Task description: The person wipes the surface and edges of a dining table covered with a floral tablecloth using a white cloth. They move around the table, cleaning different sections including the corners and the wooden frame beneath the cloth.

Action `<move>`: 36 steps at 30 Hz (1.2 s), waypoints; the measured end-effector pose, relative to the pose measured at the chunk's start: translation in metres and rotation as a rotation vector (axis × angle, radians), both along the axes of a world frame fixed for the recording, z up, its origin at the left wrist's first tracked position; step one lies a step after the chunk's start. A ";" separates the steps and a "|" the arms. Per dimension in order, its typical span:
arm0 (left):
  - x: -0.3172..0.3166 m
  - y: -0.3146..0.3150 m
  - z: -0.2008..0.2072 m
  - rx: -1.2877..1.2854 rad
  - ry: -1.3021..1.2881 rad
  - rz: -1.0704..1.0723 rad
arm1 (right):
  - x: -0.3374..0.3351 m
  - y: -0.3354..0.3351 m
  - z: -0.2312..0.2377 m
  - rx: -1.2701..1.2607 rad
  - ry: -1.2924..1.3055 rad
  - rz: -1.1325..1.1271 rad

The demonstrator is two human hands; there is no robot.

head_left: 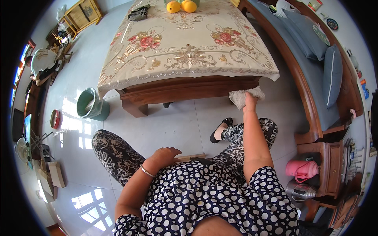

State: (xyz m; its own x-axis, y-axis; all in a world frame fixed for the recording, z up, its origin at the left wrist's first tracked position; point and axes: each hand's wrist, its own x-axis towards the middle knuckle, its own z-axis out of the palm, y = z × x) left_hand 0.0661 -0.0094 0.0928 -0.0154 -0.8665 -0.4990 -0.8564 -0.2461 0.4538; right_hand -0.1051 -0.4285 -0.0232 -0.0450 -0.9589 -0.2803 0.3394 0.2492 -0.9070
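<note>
My right hand (pixel 250 103) reaches forward with its fingers closed on a crumpled whitish cloth (pixel 238 98). The cloth is against or just in front of the right end of a low brown wooden table's front rail (pixel 189 89); whether it touches the wood I cannot tell. Over the table top lies a cream tablecloth (pixel 185 39) with red flowers and gold scrolls, its edge hanging above the rail. My left hand (pixel 162 156) is at my lap over my left thigh, fingers stretched out and holding nothing. Below it shows part of a light wooden seat (pixel 191 157).
Two orange fruits (pixel 181 6) and a dark grey pouch-like item (pixel 139 13) lie on the table. Left stands a green lined bin (pixel 92 104) beside a red round tin (pixel 55 118). Right are a cushioned wooden bench (pixel 307 67) and a pink kettle (pixel 302 169). A person (pixel 43 63) sits far left.
</note>
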 end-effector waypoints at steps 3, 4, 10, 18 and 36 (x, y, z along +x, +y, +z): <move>-0.002 -0.009 0.009 -0.040 -0.028 -0.018 | 0.005 -0.016 0.020 -0.036 -0.063 0.004; -0.001 -0.012 0.011 -0.054 -0.033 -0.027 | 0.008 -0.025 0.022 -0.039 -0.109 -0.004; 0.019 -0.029 0.006 -0.085 -0.008 -0.087 | 0.007 -0.099 -0.018 0.057 -0.300 0.104; 0.090 -0.034 0.005 -0.108 -0.198 -0.141 | 0.055 -0.042 -0.001 0.049 -0.140 0.249; 0.119 0.008 -0.014 -0.049 -0.177 -0.188 | 0.205 0.137 0.041 0.015 0.044 0.422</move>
